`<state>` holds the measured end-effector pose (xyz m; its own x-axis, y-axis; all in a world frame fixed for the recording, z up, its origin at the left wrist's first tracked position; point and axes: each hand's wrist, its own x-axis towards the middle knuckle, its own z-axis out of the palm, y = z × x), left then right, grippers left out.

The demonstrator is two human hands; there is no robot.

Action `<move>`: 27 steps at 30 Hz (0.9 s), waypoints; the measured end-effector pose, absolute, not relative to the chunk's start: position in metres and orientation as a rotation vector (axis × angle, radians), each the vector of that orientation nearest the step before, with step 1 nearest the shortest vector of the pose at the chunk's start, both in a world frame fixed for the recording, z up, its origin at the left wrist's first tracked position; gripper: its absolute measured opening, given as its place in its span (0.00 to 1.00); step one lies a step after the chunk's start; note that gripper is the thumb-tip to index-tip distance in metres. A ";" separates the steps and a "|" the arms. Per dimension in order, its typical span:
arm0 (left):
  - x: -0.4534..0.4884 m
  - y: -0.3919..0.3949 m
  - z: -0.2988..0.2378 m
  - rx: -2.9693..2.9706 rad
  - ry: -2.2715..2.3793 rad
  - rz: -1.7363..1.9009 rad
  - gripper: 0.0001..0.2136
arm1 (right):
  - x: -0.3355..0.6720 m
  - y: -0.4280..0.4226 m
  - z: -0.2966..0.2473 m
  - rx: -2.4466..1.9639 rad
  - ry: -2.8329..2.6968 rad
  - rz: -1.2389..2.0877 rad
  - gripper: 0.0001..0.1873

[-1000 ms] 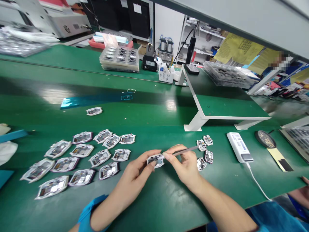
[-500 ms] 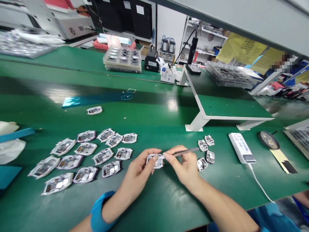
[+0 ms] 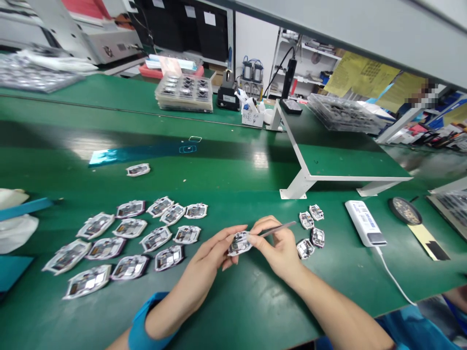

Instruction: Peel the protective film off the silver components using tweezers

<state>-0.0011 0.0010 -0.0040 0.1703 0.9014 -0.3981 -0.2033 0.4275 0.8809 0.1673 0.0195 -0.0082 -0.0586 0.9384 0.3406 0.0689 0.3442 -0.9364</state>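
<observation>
electronic module (image 3: 239,243) in left hand (image 3: 207,260)

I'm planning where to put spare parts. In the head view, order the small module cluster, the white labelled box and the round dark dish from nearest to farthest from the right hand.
From the right hand:
1. Small modules: just to the hand's right.
2. White labelled box: further right on the same bench.
3. Round dark dish: beyond the box, farthest right.

We've got one small foil-edged electronic module (image 3: 240,243), tilted, pinched in the left hand (image 3: 206,262); slim dark tweezers (image 3: 279,229) sit just beside it, in the right hand (image 3: 275,248).
</observation>
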 end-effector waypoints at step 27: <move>-0.001 0.003 0.000 1.251 1.226 0.824 0.21 | 0.166 0.022 -0.007 -1.134 -1.262 1.119 0.06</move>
<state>-0.0014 0.0027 0.0003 0.2098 0.9529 -0.2189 0.1579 0.1879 0.9694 0.1662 0.0223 -0.0066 0.0042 0.9937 0.1118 0.0078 0.1118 -0.9937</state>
